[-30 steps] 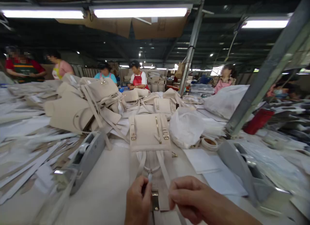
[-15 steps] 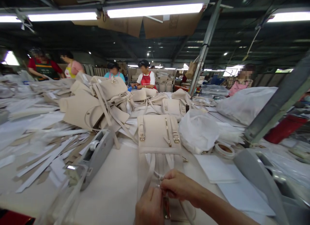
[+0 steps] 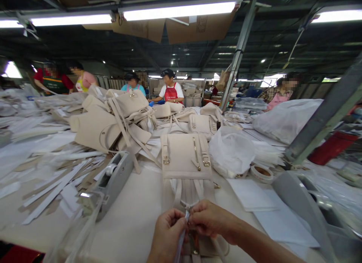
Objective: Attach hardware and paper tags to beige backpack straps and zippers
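Observation:
A beige backpack (image 3: 181,155) lies on the table in front of me, its flap laid away from me with two buckled straps and a gold zipper. Close to my body, my left hand (image 3: 167,233) is closed, thumb against fingers, on a thin white strip (image 3: 180,245) that hangs down past it. My right hand (image 3: 209,219) pinches right beside it, fingertips nearly meeting the left ones; what lies inside that pinch is mostly hidden. Just above the fingertips is a knotted cord (image 3: 185,205) of the bag. Gold metal hardware (image 3: 194,242) shows below my hands.
Grey tape dispensers stand left (image 3: 114,183) and right (image 3: 308,214). More beige bags (image 3: 97,123) pile up behind. At right are a plastic bag (image 3: 232,151), a tape roll (image 3: 262,173), white sheets (image 3: 251,195) and a slanted metal post (image 3: 325,116). Several co-workers stand beyond.
My left hand has moved up and a little left and turned, showing its thumb and the white strip. The right hand stays nearly in place, still pinching. The backpack has barely shifted.

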`<action>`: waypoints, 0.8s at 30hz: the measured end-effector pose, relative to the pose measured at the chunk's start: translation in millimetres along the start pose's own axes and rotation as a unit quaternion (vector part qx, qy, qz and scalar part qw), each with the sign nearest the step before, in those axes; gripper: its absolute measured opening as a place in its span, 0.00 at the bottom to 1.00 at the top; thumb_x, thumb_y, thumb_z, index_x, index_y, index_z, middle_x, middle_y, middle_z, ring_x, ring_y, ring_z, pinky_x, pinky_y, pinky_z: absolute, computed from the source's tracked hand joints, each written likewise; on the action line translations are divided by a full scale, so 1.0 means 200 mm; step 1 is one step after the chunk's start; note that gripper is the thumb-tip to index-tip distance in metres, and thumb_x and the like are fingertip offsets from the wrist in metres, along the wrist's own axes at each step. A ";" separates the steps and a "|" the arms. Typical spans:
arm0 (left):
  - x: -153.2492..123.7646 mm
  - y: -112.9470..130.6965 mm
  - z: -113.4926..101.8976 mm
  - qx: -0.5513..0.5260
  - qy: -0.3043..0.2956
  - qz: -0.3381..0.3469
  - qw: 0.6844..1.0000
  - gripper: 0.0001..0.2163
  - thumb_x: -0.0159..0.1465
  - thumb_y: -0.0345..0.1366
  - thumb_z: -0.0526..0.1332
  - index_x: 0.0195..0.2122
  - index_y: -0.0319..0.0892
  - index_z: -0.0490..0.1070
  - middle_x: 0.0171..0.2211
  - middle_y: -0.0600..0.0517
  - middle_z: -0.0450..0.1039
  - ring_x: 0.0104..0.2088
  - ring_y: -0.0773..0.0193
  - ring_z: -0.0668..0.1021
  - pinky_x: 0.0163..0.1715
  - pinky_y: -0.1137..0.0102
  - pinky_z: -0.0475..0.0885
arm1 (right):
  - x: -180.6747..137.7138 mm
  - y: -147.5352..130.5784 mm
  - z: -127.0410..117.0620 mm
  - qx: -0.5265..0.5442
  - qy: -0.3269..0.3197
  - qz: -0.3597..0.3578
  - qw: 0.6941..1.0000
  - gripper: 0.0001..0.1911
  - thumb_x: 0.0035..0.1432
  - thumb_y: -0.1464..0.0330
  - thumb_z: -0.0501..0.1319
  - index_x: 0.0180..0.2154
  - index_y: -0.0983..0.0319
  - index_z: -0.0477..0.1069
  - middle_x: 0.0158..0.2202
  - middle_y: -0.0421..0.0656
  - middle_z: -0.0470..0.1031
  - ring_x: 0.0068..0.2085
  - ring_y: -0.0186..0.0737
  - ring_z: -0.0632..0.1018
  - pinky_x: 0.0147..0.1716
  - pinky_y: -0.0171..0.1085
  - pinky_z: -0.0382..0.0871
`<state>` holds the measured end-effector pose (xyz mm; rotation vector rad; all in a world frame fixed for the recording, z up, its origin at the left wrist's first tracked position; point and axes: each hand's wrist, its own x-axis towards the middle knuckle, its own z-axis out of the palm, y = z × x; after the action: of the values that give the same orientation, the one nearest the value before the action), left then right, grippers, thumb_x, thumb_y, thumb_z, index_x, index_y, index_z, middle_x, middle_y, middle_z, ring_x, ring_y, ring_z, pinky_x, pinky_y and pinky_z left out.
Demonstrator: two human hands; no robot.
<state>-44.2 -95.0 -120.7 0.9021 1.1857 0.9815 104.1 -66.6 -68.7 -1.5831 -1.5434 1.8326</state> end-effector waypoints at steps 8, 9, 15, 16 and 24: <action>0.00 -0.03 0.00 -0.031 0.006 0.007 0.999 0.15 0.48 0.46 0.65 0.29 0.43 0.63 0.18 0.58 0.69 0.15 0.70 0.68 0.10 0.78 0.59 | 0.03 0.06 0.08 0.165 0.018 0.009 0.986 0.05 0.39 0.69 0.60 0.24 0.61 0.66 0.14 0.31 0.63 0.13 0.23 0.54 0.14 0.29 0.35; -0.01 -0.04 0.00 -0.036 0.007 0.013 0.999 0.16 0.49 0.46 0.65 0.30 0.44 0.62 0.18 0.59 0.69 0.15 0.70 0.69 0.10 0.78 0.59 | 0.02 0.07 0.09 0.179 0.036 0.000 0.983 0.07 0.39 0.68 0.61 0.25 0.61 0.66 0.15 0.31 0.64 0.14 0.23 0.56 0.14 0.29 0.35; 0.00 -0.11 0.01 -0.079 0.003 0.059 0.995 0.22 0.48 0.45 0.69 0.29 0.48 0.52 0.15 0.64 0.66 0.13 0.69 0.70 0.14 0.76 0.65 | 0.01 0.10 0.13 0.311 0.029 -0.017 0.950 0.07 0.37 0.71 0.62 0.23 0.63 0.65 0.12 0.29 0.57 0.14 0.21 0.53 0.14 0.27 0.36; 0.00 -0.11 0.01 -0.083 0.001 0.063 0.995 0.23 0.48 0.45 0.69 0.29 0.48 0.51 0.15 0.64 0.66 0.13 0.69 0.70 0.14 0.75 0.65 | 0.01 0.10 0.13 0.346 0.008 -0.008 0.938 0.06 0.38 0.72 0.62 0.23 0.63 0.66 0.12 0.29 0.57 0.13 0.20 0.52 0.13 0.26 0.36; 0.01 -0.11 0.01 -0.096 -0.020 0.033 0.995 0.23 0.47 0.40 0.69 0.32 0.48 0.51 0.16 0.64 0.68 0.14 0.67 0.71 0.14 0.74 0.67 | 0.06 0.15 0.13 0.469 -0.106 0.027 0.876 0.17 0.50 0.58 0.65 0.29 0.67 0.71 0.12 0.29 0.57 0.13 0.21 0.55 0.12 0.23 0.45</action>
<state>-39.9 -100.8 -140.9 0.8079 1.0141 1.1068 91.5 -83.0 -104.8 -0.9628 -0.4509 2.2960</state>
